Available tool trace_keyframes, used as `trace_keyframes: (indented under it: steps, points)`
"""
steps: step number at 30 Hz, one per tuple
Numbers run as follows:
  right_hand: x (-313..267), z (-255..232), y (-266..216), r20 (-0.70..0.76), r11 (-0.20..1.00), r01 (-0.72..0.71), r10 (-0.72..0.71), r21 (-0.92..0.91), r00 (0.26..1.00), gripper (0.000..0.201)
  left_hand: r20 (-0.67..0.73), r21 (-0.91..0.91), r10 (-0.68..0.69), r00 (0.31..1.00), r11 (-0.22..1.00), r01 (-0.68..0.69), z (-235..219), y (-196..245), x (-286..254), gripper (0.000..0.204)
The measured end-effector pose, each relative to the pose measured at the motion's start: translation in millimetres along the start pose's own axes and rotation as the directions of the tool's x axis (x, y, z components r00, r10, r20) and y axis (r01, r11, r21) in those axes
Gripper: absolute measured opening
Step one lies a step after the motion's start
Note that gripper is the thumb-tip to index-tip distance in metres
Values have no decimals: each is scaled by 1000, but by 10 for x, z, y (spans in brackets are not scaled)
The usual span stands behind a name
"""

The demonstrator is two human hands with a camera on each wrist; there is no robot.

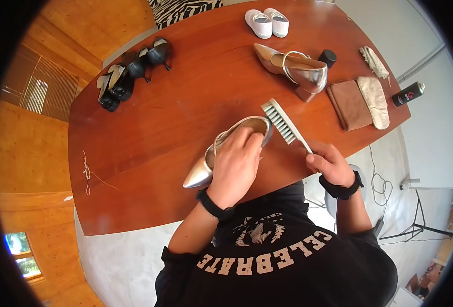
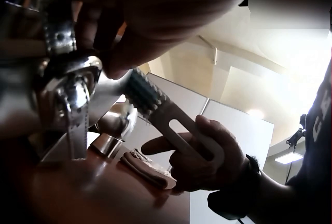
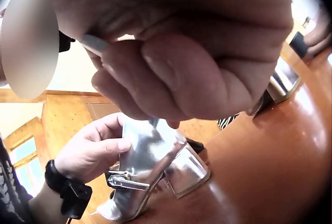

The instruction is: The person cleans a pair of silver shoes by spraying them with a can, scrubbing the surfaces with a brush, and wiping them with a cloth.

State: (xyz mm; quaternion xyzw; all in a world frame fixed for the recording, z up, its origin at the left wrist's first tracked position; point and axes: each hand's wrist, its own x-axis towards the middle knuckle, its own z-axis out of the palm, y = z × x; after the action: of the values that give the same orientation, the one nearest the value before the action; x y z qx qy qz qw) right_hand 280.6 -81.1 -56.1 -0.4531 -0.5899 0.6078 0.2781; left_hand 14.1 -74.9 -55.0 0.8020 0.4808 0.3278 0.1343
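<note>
The left hand (image 1: 236,161) pinches the wall of one silver shoe (image 1: 200,173), thumb outside and fingers in its opening, while the right hand (image 1: 331,162) curls its fingers round the handle of one brush (image 1: 287,123), bristle head close by that shoe's heel end. Beyond the held shoe stand a second silver shoe (image 1: 313,77) and two white shoes (image 1: 259,25); four black shoes (image 1: 122,88) stand to its far left.

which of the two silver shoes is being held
The nearer silver shoe, with the left grip on it; the other silver shoe stands untouched beside the brown cloth.
</note>
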Motion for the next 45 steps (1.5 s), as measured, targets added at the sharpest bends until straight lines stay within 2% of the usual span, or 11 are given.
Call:
trace_keyframes:
  steps: [2,5,8,17,20,21,23,26,32,41,45]
  points:
    - [28,-3,2,30,1000,1,-2,10,1000,50,18,4,18,1000,1000,-18,-24,8,18,18]
    - [60,-68,65,-31,990,-125,123,-63,992,45,92,-3,20,996,1000,-20,-86,20,32,19]
    - [35,-102,-20,-23,956,-141,139,-258,990,44,149,-27,3,989,1000,1,-120,59,46,18]
    - [-116,-58,-2,3,999,38,-38,-27,999,50,229,-1,75,970,997,-77,-198,-7,109,12]
    - [-89,-50,-5,-9,999,1,-2,-34,1000,49,246,-4,86,965,996,-88,-200,-3,77,13]
    - [-74,-72,10,-16,988,-51,49,-143,999,48,256,-5,87,963,996,-88,-199,-2,57,13]
    - [-56,-131,58,-46,924,-154,147,-350,988,45,235,-20,87,968,996,-84,-172,-2,0,14]
    - [-43,-106,94,-45,902,-179,176,-392,983,43,197,-32,85,977,996,-80,-143,18,-14,16]
    - [-93,-25,-46,-58,915,-123,109,-384,992,41,138,-39,72,988,997,-67,-12,102,0,20]
    - [-232,-8,1,-44,988,-30,24,-148,999,43,47,-108,-45,998,993,50,134,203,-80,36]
    - [-221,-61,114,-35,980,30,-37,-195,999,46,-14,-101,-36,999,994,34,169,237,-110,36]
